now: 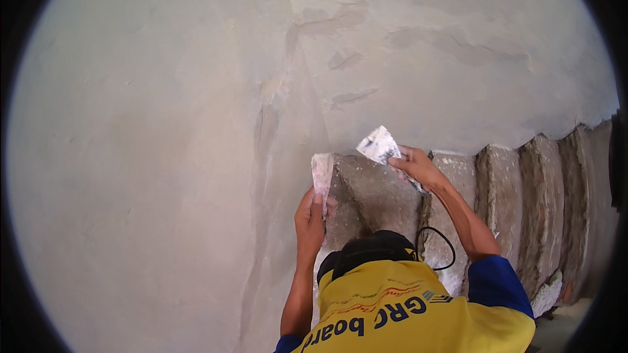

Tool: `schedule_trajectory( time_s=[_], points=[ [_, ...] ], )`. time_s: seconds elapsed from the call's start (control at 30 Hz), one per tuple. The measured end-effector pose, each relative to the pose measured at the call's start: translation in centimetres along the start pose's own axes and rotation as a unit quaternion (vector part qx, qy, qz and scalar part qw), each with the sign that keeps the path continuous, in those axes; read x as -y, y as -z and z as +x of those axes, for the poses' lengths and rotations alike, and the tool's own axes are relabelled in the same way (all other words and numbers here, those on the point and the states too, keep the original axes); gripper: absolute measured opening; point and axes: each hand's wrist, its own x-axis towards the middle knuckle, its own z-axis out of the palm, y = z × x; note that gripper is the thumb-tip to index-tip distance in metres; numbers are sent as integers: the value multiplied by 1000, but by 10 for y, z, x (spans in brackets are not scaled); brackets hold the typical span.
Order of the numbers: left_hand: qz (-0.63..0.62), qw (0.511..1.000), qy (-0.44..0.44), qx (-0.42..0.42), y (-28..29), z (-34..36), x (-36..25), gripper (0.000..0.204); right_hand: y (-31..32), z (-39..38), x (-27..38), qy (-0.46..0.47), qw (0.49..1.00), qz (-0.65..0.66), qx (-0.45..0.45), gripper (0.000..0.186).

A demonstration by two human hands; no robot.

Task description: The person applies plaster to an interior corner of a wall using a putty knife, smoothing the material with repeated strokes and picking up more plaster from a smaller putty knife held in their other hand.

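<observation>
My left hand [307, 216] is closed round an upright putty knife [322, 171], its blade smeared pale pink and white. To its right, my right hand [415, 171] grips a second, wider scraper [378, 145], tilted up to the left and coated with white and dark filler. The two blades are apart, in front of a pale plastered wall [163, 124] with darker patched streaks and ridges. Whether either blade touches the wall, I cannot tell.
Rough concrete steps [536, 202] with chipped edges run across the right side below the wall. A yellow shirt [425, 314] with blue sleeves fills the lower middle, beside a black object [366, 248] and a looped black cable [448, 242].
</observation>
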Motion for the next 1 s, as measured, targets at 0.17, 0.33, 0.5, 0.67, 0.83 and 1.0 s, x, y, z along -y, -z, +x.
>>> schedule_trajectory(
  time_s=[0.17,0.33,0.5,0.67,0.83,1.0],
  points=[
    [-10,997,27,-65,11,-32,31,32,-6,82,9,6,987,135,85,39],
    [-19,988,64,-141,18,-65,57,37,-9,158,19,-4,979,161,127,26],
    [-27,975,86,-203,14,-67,71,35,-20,214,24,-26,986,134,100,27],
    [-31,967,97,-233,5,-62,73,35,-19,242,28,-54,979,171,95,30],
    [-35,966,93,-240,3,-61,77,35,-18,255,43,-87,977,167,104,27],
    [-25,965,96,-241,2,-58,72,35,-3,267,40,-107,959,241,106,24]
  ],
)
